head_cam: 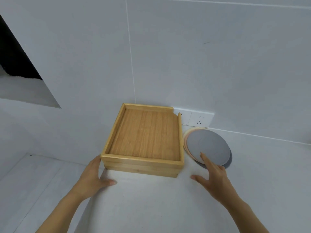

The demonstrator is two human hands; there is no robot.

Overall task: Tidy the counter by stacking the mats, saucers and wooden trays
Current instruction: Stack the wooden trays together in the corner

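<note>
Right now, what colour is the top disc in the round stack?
Grey top disc, over pinkish and cream edges; the head view shows it.

Two bare forearms enter from the bottom edge, each ending in a bare hand. No sleeve, cuff or glove covers either arm as far as the frame shows them. The slim, ringless left hand [94,177] has short, plain nails, one showing clearly on the thumb. The slim, ringless right hand [213,175] has long, slender fingers [204,158]; its nails are too blurred to make out.
</note>
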